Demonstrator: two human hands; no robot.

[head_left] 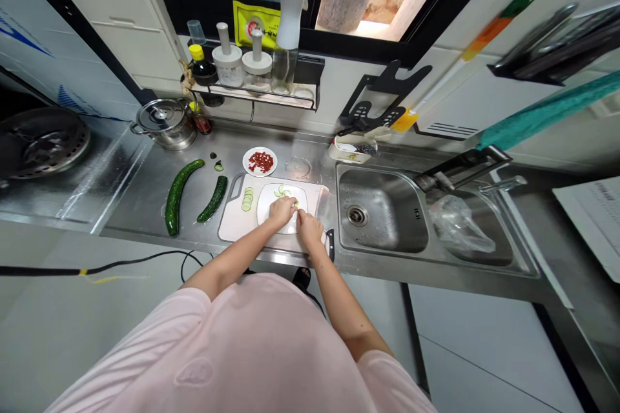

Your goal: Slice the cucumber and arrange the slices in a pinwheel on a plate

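Observation:
My left hand [282, 211] is closed in a pinch over a white plate [262, 208], with a small pale-green cucumber slice [295, 204] at its fingertips. Close beside it, my right hand [309, 230] is also closed; whatever its fingers hold is hidden. Several cucumber slices [282, 191] lie fanned out at the back of the plate. The plate rests on a light cutting board [235, 226], where a row of overlapping cucumber slices [247, 199] lies to its left. A knife's black handle [330, 245] sticks out at the board's right edge, its blade mostly hidden.
Left of the board lie a long cucumber [180, 197] and a shorter cucumber piece [213, 199]. Behind it stands a dish of chopped red pieces [260, 161]. A steel pot [165, 126] is at back left, a sink [387, 213] at right. A condiment shelf [256, 95] hangs above.

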